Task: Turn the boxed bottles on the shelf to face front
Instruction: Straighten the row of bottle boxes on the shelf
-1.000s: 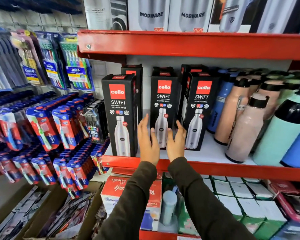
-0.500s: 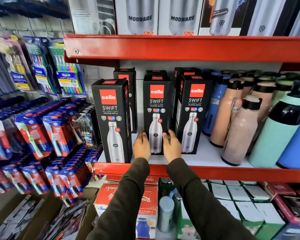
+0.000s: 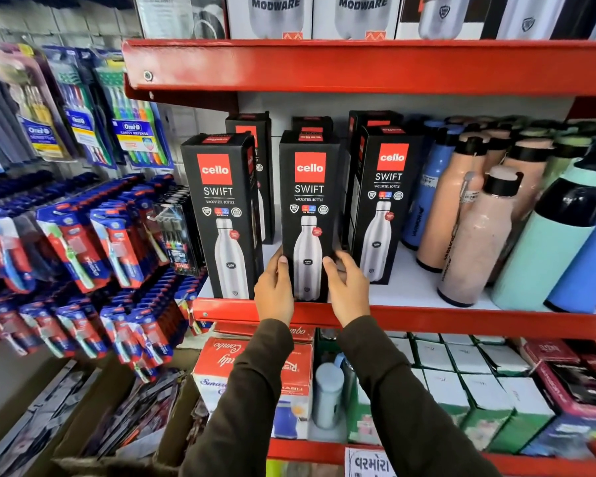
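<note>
Three black Cello Swift bottle boxes stand in the front row of the white shelf (image 3: 410,290), printed fronts toward me. My left hand (image 3: 275,290) grips the lower left side of the middle box (image 3: 308,187), and my right hand (image 3: 346,287) grips its lower right side. This box stands at the shelf's front edge. The left box (image 3: 221,208) is also at the edge. The right box (image 3: 382,201) stands a little further back, turned slightly. More black boxes (image 3: 252,132) stand behind them, mostly hidden.
Loose bottles in peach (image 3: 475,249), blue and mint (image 3: 544,256) crowd the shelf's right side. A red shelf lip (image 3: 461,320) runs below my hands and a red shelf (image 3: 358,63) overhangs above. Toothbrush packs (image 3: 83,242) hang at left. Boxed goods fill the lower shelf.
My hands went from beside the middle box to gripping its lower sides. The box has come forward to the shelf's front edge, level with the left box.
</note>
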The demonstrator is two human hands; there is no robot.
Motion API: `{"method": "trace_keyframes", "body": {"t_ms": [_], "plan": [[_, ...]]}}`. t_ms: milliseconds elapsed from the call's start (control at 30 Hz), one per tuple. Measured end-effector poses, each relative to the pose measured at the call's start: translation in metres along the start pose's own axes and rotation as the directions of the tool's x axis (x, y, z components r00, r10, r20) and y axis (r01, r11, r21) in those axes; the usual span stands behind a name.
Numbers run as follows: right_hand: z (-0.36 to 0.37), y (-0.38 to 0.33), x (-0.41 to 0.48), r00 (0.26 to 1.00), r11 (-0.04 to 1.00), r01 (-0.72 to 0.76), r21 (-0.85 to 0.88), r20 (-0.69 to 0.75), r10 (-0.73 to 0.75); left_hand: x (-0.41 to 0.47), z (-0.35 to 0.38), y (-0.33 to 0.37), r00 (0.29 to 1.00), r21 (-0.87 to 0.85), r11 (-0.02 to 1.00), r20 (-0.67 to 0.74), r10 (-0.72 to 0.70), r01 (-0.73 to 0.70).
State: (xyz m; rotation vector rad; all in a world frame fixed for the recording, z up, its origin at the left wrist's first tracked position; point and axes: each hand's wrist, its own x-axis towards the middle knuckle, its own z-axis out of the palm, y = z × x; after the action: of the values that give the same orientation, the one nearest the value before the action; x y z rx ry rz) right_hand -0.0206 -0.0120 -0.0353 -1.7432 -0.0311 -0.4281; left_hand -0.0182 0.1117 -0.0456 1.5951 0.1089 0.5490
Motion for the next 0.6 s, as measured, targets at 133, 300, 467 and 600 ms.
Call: {"method": "trace_keyframes", "body": {"t_ms": [133,300,467,600], "plan": [[-0.005,-0.003,-0.01,1.0,1.0,0.022,0.002,0.008,-0.022,-0.01,-0.007,0.003,1.0,-0.015,1.0,-0.007,0.017,-0.017],[-0.006,-0.005,-0.018,0.999,0.999,0.052,-0.006,0.011,-0.052,-0.017,-0.011,0.005,1.0,-0.001,1.0,0.007,0.022,-0.022],[-0.009,-0.007,-0.019,0.998,0.999,0.049,0.002,0.039,-0.049,-0.022,-0.009,0.009,0.999,-0.054,0.997,-0.023,0.048,-0.049],[-0.021,-0.008,-0.019,0.997,0.996,0.082,0.017,-0.006,-0.082,-0.04,0.003,0.014,0.968,-0.111,0.98,-0.208,0.139,-0.165]]}}
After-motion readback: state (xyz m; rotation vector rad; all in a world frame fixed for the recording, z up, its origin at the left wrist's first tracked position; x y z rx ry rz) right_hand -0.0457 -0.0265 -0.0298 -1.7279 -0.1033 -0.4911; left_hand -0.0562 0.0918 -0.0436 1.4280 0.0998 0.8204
